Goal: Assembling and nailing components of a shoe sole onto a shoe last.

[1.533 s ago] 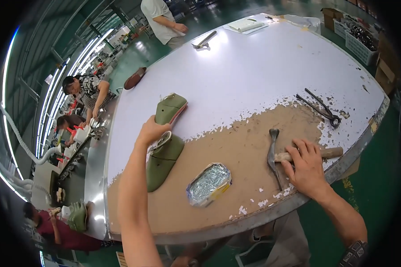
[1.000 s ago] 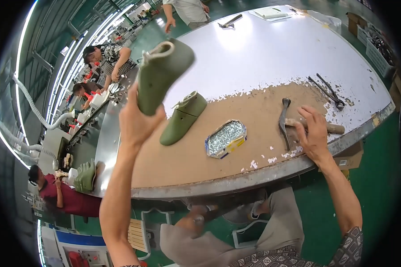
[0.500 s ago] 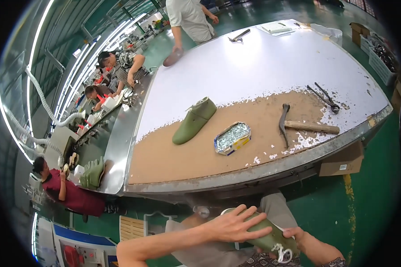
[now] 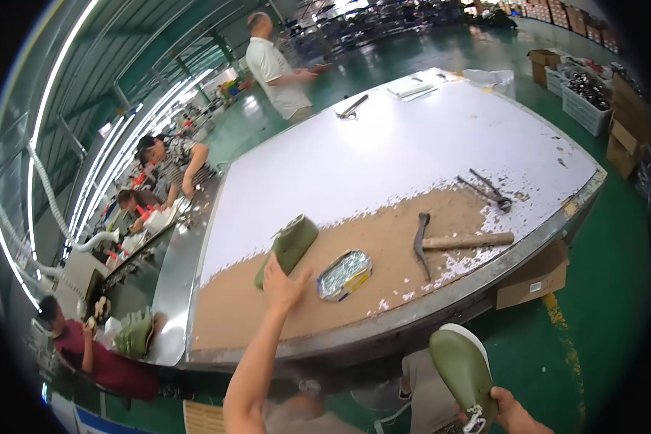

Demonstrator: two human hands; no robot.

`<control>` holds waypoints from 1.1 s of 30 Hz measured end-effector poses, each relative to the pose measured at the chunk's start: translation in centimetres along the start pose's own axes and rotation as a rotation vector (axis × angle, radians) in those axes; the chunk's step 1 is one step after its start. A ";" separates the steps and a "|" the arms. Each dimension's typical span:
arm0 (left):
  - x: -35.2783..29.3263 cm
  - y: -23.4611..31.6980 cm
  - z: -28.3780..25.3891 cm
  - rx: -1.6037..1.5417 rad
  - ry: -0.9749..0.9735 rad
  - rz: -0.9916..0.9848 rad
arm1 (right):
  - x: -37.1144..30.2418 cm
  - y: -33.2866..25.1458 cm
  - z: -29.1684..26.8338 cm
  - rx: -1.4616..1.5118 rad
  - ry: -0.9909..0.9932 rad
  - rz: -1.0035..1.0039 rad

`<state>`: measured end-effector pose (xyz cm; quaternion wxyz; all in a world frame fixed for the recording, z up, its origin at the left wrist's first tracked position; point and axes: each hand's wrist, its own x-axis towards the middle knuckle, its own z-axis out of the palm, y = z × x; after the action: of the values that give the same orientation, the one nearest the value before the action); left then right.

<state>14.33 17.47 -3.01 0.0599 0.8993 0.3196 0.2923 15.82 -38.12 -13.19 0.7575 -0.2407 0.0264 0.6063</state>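
Observation:
My left hand [image 4: 283, 288] reaches over the table with its fingers stretched out, thumb apart, at the near end of a green shoe last [image 4: 295, 244] that lies on the brown board; whether it touches the last I cannot tell. My right hand [image 4: 510, 411], low at the right in front of the table, grips another green shoe last [image 4: 461, 365] by its lower end. A white layer edges this one, and white string hangs at the end by my fingers. Just right of my left hand sits an open box of small silvery pieces [image 4: 345, 276].
A wooden-handled hammer [image 4: 470, 241] and pincers [image 4: 490, 194] lie right on the table [image 4: 325, 159]; another hammer [image 4: 352, 107] lies far off. Several green lasts [image 4: 134, 333] stand on the left bench. A standing person [image 4: 275, 76] is beyond; others work leftward. A carton [image 4: 535, 278] sits under the table.
My left hand has left the last in my right hand and moved up and forward to the last on the table. The standing person has drawn back from the table. My view has shifted.

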 end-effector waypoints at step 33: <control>-33.9 12.2 -10.3 -0.020 -0.745 0.244 | 10.2 4.9 8.1 -2.045 -0.418 -0.662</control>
<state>-6.04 -13.62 -7.48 0.1454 0.9746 0.1640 -0.0463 11.86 -24.98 -11.04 0.3148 -0.6433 -0.6843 0.1373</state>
